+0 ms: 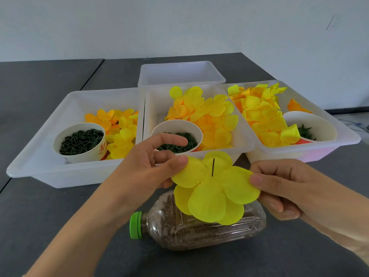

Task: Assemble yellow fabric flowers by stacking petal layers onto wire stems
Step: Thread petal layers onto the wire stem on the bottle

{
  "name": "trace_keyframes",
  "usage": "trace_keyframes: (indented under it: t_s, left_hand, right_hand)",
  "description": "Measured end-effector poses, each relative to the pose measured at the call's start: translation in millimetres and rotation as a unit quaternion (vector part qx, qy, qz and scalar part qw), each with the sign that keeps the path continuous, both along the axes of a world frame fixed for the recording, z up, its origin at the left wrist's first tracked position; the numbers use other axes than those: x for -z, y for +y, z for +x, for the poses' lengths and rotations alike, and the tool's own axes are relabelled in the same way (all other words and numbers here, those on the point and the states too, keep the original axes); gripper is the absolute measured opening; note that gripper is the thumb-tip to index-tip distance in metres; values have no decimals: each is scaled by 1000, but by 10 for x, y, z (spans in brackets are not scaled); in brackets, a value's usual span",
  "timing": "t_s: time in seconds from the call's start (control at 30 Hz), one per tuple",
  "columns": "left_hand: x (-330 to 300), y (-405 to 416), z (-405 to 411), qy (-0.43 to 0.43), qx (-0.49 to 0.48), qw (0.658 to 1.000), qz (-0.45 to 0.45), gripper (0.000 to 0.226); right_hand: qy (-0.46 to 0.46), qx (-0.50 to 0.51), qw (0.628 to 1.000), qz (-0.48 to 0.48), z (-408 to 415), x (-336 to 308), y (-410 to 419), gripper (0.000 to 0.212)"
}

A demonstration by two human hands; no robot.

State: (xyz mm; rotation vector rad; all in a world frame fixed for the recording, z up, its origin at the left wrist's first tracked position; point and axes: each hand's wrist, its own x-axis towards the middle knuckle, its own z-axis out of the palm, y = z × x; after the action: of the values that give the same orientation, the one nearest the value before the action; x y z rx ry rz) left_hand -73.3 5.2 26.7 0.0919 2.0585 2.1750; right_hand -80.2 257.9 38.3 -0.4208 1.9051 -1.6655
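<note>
1. The table (60, 226) is dark grey and carries everything; places below are given from the bottle.
2. Three white trays stand behind the bottle: the left tray (36, 162), the middle tray (242, 140) and the right tray (347, 136). Each holds loose yellow and orange petals with a paper cup of small dark green parts, probably sorted so each layer size is within reach. A fourth tray (179, 73) stands farther back; nothing shows in it.
3. The bottle (209, 232) lies on its side, nearest the person, green cap (136, 224) pointing left. It is filled with brown grains, likely as a weighted stand for the stem.
4. The left hand (151, 166) pinches the left edge of the petal layer between thumb and fingers, index finger lifted free.
5. The right hand (283, 188) pinches the right edge the same way, so the layer stays spread and level.
6. The petal layer (213, 196) is held just above the bottle, with another layer showing beneath it.
7. The wire stem (213, 167) pokes up through the layer's centre hole; the layer seems partly threaded and would need sliding down.
</note>
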Motion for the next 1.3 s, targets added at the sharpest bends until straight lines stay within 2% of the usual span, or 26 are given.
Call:
trace_keyframes:
  t_s: [0.2, 0.33, 0.63, 0.83, 0.93, 1.0, 1.07, 1.13, 1.23, 1.3]
  left_hand:
    - [155, -5, -32, -6, 8, 998, -55, 44]
    - [209, 29, -26, -6, 8, 995, -95, 44]
    - [220, 21, 17, 6, -20, 995, -101, 39]
    - [62, -85, 17, 56, -102, 985, -130, 42]
    - [-34, -142, 43, 84, -124, 982, -114, 38]
    - [-78, -180, 73, 104, -124, 982, -99, 29]
    - [-97, -212, 100, 123, -115, 982, -86, 16]
    - [-108, -227, 131, 138, -103, 982, -75, 20]
    - [-109, -220, 161, 149, -95, 982, -63, 33]
    - [-90, -220, 158, 146, -94, 983, -61, 35]
  right_hand:
    - [-24, -5, 999, 27, -8, 169, -14, 35]
    - [-46, -8, 999, 17, -8, 227, -29, 29]
    - [-51, 6, 999, 12, 11, 220, -26, 29]
    - [-19, 52, 998, 26, 34, 88, 106, 40]
    - [55, 92, 992, 69, -42, 14, 274, 36]
    - [138, 164, 971, 108, -168, -21, 458, 32]
    - [229, 238, 931, 152, -320, -49, 693, 27]
    - [310, 285, 882, 211, -478, -68, 902, 21]
    - [391, 326, 790, 343, -728, -44, 1081, 17]
    - [403, 315, 771, 379, -889, 3, 1083, 9]
